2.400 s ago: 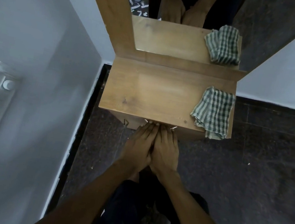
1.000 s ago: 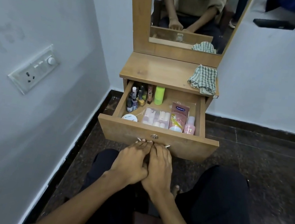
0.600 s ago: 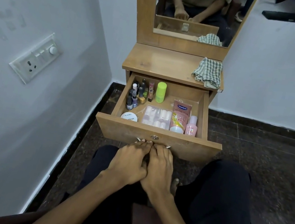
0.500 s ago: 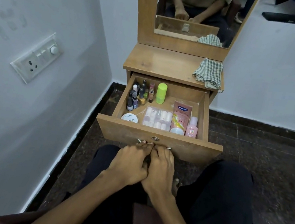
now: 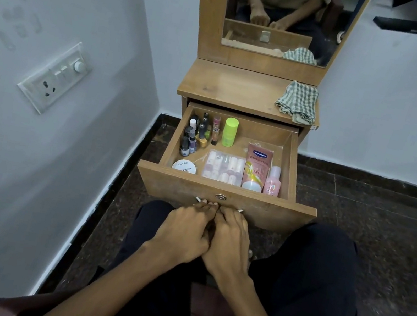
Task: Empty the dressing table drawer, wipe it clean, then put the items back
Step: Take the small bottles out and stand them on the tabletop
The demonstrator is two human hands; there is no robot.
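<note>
Below mirror, drawer (image 5: 224, 202) (open, full)

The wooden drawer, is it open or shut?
Open. The wooden drawer is pulled out from the dressing table, showing a lime-green bottle and pink tube inside.

The pink tube (image 5: 255, 170) reads "Vaseline" and "10X"; the round white tin (image 5: 184, 166) reads "zudio" and "POLISH"

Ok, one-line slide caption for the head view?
Both hands grip the handle of the open drawer full of cosmetics; checked cloth waits on top.
</note>
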